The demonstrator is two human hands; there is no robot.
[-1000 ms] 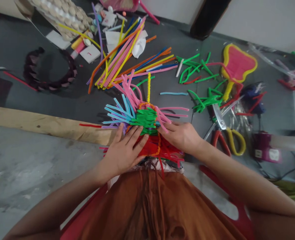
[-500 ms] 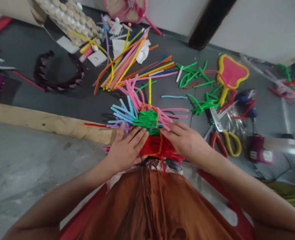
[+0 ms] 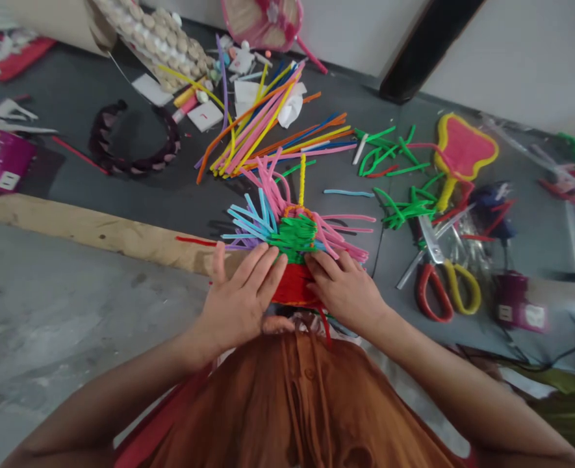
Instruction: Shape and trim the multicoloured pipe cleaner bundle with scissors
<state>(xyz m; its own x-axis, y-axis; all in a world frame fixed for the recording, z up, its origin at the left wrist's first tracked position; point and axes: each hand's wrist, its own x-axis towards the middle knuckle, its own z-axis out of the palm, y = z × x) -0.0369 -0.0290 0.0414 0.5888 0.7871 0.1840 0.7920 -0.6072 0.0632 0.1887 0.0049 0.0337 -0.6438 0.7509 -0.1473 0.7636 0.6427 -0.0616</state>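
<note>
A woven pipe-cleaner piece (image 3: 294,283) lies at the table's near edge, red at the bottom and green above. Pink, light blue and purple pipe-cleaner ends (image 3: 253,218) stick out around its top and sides, and a twisted yellow pipe cleaner (image 3: 302,181) stands up at its top. My left hand (image 3: 241,296) rests on its left side, fingers stretched out and apart. On its right side lies my right hand (image 3: 345,289), fingers extended over the red and green part. Both palms face down, so the undersides of the fingers are hidden.
Loose pipe cleaners (image 3: 262,117) lie beyond the piece, with short green pieces (image 3: 399,208) to the right. Scissors (image 3: 443,286) and a pink-and-yellow shape (image 3: 465,146) are farther right. A dark headband (image 3: 136,166) and a purple box (image 3: 4,159) sit on the left.
The view has shifted, so things on the table appear farther right. My right hand has moved inward over the piece's red part; an orange strand formerly visible there no longer shows.
</note>
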